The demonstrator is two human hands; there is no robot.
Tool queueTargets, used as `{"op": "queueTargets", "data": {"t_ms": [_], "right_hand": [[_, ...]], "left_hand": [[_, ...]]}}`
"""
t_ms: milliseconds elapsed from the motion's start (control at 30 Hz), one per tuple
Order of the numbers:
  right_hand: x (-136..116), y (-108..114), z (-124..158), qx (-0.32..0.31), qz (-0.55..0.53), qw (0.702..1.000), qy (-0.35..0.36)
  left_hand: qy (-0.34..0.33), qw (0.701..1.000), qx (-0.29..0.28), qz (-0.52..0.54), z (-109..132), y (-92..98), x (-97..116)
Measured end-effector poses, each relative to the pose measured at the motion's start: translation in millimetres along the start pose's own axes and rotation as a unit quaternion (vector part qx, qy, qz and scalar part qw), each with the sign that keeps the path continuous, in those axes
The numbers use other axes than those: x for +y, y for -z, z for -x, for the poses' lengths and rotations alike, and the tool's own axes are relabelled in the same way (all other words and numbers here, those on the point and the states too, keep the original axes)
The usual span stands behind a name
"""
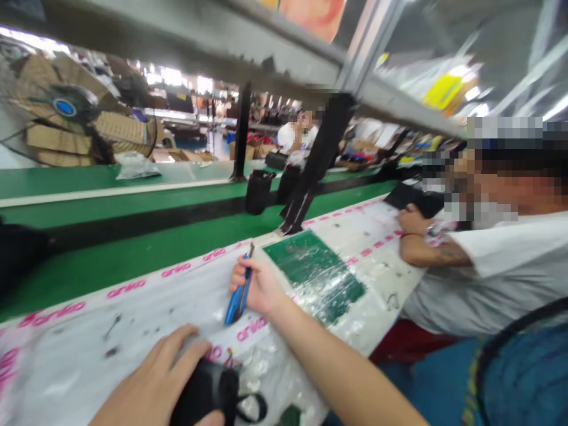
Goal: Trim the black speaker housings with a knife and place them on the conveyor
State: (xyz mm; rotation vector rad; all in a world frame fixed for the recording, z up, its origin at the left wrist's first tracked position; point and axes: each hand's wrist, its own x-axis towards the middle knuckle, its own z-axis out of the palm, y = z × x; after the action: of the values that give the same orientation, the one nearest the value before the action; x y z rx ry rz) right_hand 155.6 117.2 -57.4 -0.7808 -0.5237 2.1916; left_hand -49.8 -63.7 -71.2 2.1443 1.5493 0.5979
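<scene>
Two bare hands, yours, reach over a worktop covered in white sheeting printed with pink "anko" lettering. Your left hand, at the near edge, rests partly curled over a black item, fingers along its left side and thumb at its near side, keeping a loose hold. The black item lies on the near part of the sheeting, a black loop sticking out to its right; the hand covers much of it, and its exact kind is hard to tell. Your right hand, farther off and to the right, has its fingers curled firmly around a blue-handled tool, which slants with its dark, narrow end far and its blue end near, apart from the black item.

Just right of your right hand, a glossy green patch breaks the white covering. On the far side runs a long green surface, where a black container stands left of a slanting black post. To the right, a co-worker in a white shirt leans over the same worktop, a hand beside a black piece. A large fan stands at far left, before cardboard boxes.
</scene>
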Motion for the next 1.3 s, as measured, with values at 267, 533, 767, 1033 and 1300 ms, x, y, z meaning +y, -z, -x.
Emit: {"op": "queueTargets", "data": {"t_ms": [267, 533, 767, 1033, 1300], "right_hand": [[-5, 3, 0, -0.006, -0.029, 0.999, -0.028], [-8, -5, 4, -0.001, 0.048, 0.999, -0.005], [-9, -4, 3, -0.010, 0.065, 0.998, -0.003], [-9, -2, 5, -0.043, 0.076, 0.996, -0.007], [-8, 2, 4, -0.070, 0.096, 0.993, -0.003]], "left_hand": [[0.041, 0.972, -0.130, 0.189, -18, 38.8, 31], [0.044, 0.959, -0.185, 0.211, -25, 45.8, 29], [0.061, 0.928, -0.260, 0.261, -29, 66.5, 5], [0.035, 0.841, -0.311, 0.442, -38, 73.3, -29], [0.118, 0.941, -0.183, 0.260, -26, 57.1, 25]]}}
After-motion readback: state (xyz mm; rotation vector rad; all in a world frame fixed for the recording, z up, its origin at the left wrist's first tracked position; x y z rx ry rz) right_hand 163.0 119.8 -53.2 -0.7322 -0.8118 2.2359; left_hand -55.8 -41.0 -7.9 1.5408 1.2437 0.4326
